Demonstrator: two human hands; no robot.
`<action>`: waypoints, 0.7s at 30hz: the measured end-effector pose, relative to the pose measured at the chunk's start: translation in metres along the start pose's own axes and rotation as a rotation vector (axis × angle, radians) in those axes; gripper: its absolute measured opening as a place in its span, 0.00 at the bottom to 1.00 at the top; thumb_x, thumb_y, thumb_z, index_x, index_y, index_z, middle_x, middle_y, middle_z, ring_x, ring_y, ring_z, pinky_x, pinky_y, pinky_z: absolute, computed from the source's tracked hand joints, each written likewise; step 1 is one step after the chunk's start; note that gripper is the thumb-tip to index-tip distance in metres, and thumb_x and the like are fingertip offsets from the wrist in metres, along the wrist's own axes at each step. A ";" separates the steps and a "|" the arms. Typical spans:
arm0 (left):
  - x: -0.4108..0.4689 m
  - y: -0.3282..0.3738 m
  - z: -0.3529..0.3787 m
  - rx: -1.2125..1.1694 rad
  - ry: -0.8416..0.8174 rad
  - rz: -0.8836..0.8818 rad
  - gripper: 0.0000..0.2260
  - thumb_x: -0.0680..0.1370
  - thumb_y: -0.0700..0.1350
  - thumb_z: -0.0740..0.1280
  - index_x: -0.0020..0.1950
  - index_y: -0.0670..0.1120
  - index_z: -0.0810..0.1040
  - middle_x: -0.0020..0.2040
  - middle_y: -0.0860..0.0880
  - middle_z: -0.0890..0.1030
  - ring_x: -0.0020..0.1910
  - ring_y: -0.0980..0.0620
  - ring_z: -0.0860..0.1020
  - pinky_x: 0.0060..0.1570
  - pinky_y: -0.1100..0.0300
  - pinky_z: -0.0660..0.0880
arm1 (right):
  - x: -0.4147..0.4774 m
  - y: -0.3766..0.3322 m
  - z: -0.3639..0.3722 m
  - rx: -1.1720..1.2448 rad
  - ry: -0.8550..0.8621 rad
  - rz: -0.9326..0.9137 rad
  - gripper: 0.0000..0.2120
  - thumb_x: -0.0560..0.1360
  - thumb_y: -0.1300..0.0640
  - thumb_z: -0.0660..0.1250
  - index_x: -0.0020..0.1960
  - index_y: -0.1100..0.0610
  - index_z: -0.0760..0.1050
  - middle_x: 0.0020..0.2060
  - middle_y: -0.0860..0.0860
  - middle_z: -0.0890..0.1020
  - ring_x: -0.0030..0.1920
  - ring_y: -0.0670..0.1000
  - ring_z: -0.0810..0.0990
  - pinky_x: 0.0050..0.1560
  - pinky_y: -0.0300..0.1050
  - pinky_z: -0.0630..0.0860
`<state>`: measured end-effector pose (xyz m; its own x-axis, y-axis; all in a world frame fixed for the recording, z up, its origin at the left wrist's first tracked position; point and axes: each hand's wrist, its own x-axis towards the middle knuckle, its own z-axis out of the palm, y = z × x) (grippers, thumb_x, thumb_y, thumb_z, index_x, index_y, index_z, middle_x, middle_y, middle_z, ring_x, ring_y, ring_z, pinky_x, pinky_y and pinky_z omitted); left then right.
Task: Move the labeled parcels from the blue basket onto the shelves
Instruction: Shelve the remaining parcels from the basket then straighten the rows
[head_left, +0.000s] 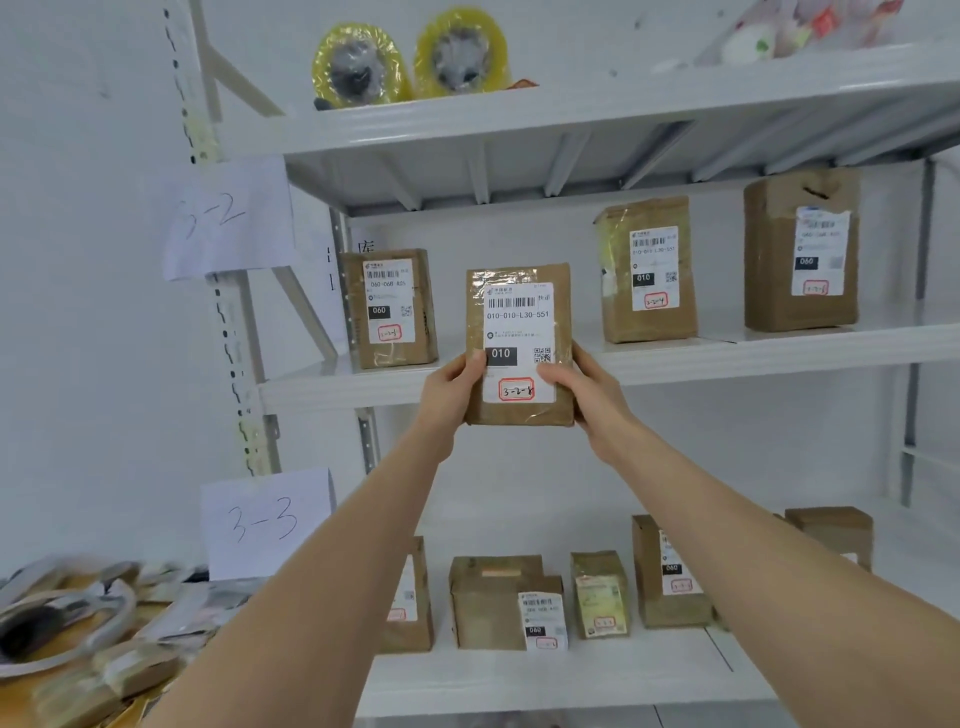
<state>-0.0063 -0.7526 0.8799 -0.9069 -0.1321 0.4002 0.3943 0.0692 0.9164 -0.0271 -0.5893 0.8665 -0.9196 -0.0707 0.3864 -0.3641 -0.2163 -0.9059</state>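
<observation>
My left hand (451, 387) and right hand (582, 387) hold labeled parcel (519, 343) upright, fingers (551, 375) clamped on lower edges, before middle shelf (727, 353), between standing parcels.

tape rolls (410, 60): two, yellow, wrapped, upper centre
paper sign "3-3" (267, 522): lower left
clutter pile (78, 629): bottom-left corner, blurred
</observation>
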 end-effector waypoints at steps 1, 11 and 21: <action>0.003 0.001 -0.002 0.001 0.005 0.007 0.07 0.80 0.51 0.63 0.46 0.55 0.79 0.44 0.54 0.83 0.45 0.54 0.80 0.55 0.52 0.77 | 0.004 0.000 0.002 0.003 -0.003 -0.006 0.26 0.72 0.58 0.70 0.67 0.42 0.71 0.53 0.45 0.83 0.52 0.49 0.83 0.52 0.47 0.80; 0.041 0.013 -0.030 -0.008 -0.002 0.060 0.08 0.80 0.52 0.61 0.49 0.54 0.79 0.45 0.53 0.83 0.48 0.53 0.80 0.53 0.55 0.77 | 0.039 -0.012 0.037 -0.009 0.019 -0.059 0.20 0.73 0.58 0.70 0.60 0.41 0.74 0.52 0.45 0.84 0.52 0.48 0.82 0.50 0.46 0.80; 0.070 0.031 -0.077 -0.012 -0.018 0.075 0.08 0.81 0.51 0.59 0.55 0.52 0.76 0.47 0.53 0.82 0.53 0.49 0.79 0.55 0.53 0.76 | 0.064 -0.014 0.090 0.011 0.088 -0.104 0.23 0.73 0.58 0.69 0.66 0.47 0.72 0.53 0.47 0.83 0.52 0.49 0.83 0.51 0.47 0.80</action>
<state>-0.0460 -0.8354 0.9375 -0.8773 -0.1091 0.4674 0.4628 0.0661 0.8840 -0.0676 -0.6783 0.9195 -0.8865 0.0379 0.4611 -0.4569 -0.2289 -0.8596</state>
